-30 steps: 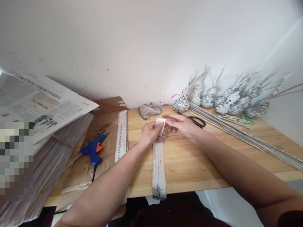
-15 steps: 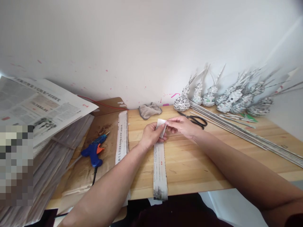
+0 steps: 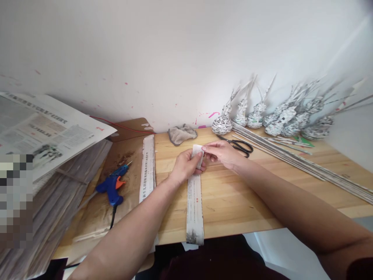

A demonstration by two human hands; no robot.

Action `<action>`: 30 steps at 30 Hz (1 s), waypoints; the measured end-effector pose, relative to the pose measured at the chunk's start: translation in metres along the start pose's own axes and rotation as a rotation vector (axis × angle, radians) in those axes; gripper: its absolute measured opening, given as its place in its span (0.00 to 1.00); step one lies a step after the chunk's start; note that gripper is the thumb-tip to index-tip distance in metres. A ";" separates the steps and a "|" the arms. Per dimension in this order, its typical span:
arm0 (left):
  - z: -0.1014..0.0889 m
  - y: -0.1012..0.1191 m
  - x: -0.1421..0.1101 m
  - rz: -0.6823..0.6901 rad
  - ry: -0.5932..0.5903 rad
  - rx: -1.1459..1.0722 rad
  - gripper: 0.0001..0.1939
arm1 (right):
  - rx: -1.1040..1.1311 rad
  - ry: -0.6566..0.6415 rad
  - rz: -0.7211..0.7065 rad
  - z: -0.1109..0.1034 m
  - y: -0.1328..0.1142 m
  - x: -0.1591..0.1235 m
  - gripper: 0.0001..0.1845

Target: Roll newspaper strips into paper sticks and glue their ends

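A long newspaper strip (image 3: 195, 210) runs from my hands down to the front edge of the table. My left hand (image 3: 188, 163) is closed around its upper part, with the thumb on top. With thumb and fingertips, my right hand (image 3: 220, 153) pinches the strip's upper right corner. Black scissors (image 3: 239, 147) lie just behind my right hand. Left of my left forearm is a stack of cut newspaper strips (image 3: 148, 167).
A blue glue gun (image 3: 112, 186) lies on cardboard (image 3: 101, 212) at left, beside piled newspapers (image 3: 58, 202). Behind my hands is a grey cloth (image 3: 182, 134). Several woven paper gourds (image 3: 223, 125) and rolled paper sticks (image 3: 291, 159) occupy the right side.
The whole view has shifted slightly, so things appear a little further left. Both hands keep their grip on the strip, with hardly any visible movement.
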State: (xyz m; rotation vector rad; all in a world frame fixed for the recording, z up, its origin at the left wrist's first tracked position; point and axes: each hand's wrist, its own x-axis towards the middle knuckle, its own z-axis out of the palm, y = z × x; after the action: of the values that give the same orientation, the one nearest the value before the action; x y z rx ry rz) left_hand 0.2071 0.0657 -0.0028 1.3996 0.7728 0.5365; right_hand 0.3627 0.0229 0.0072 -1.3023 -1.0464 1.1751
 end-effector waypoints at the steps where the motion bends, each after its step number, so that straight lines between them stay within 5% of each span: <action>1: 0.000 0.001 0.000 -0.003 -0.001 0.003 0.19 | 0.003 0.005 0.004 0.000 0.000 0.000 0.13; 20: 0.004 -0.001 -0.003 0.012 0.017 0.034 0.19 | 0.030 0.086 0.040 0.008 0.000 -0.002 0.16; 30: 0.003 0.006 -0.003 -0.073 -0.004 -0.067 0.14 | 0.034 -0.004 0.046 0.004 0.001 -0.001 0.19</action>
State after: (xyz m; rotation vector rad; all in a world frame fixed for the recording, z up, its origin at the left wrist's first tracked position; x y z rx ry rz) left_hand 0.2079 0.0618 0.0035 1.3057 0.7926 0.4979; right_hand 0.3585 0.0220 0.0062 -1.3039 -0.9999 1.2251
